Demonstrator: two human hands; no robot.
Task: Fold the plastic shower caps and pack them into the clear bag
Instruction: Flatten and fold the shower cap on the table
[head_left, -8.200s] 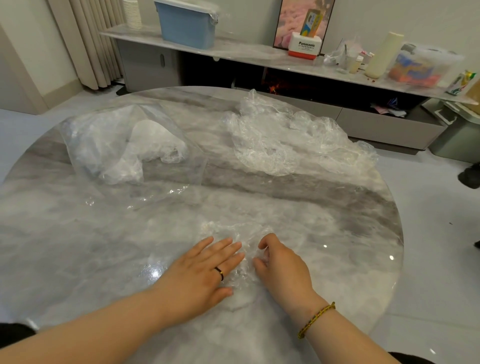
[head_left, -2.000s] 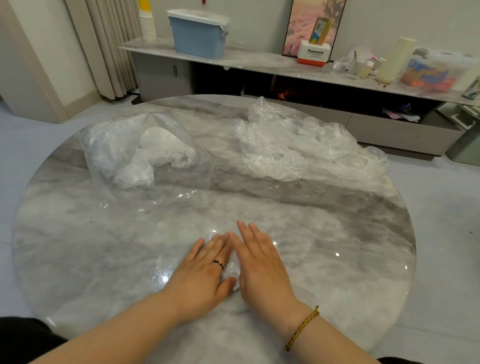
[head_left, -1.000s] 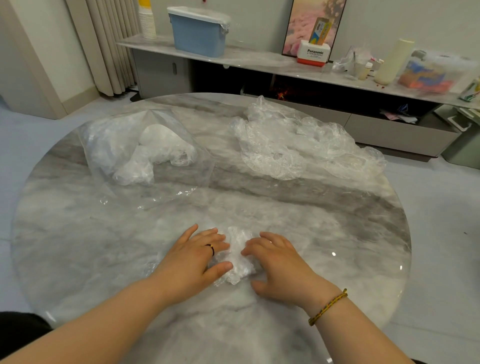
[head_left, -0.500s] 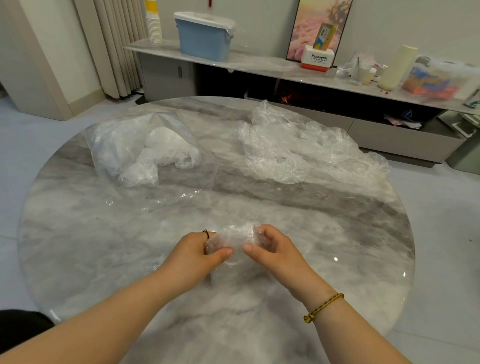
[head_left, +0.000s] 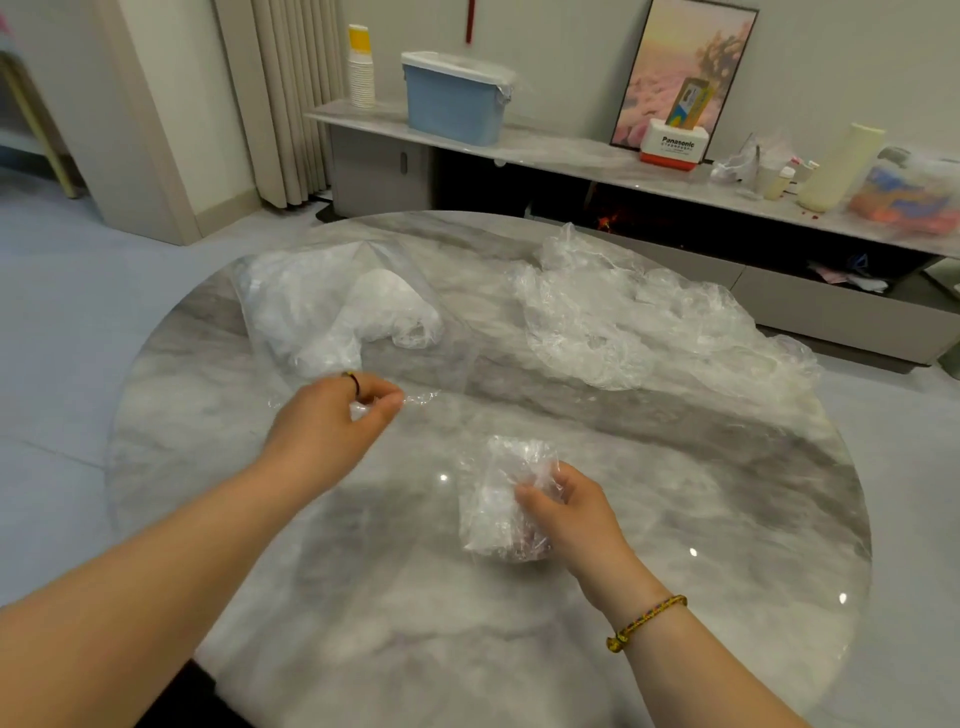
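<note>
Head view, right hand (head_left: 569, 514) curled round folded shower cap (head_left: 496, 493), left hand (head_left: 335, 418) pinching clear bag (head_left: 311, 322) near edge

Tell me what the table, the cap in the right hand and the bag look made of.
Table: marble or marble-look stone, polished; grey-white veining, light glints.
Cap, held by the right hand: thin clear plastic film, glossy and crinkled.
Bag, its edge apparently pinched by the left hand: smoother clear plastic film; packed caps show through it.
</note>
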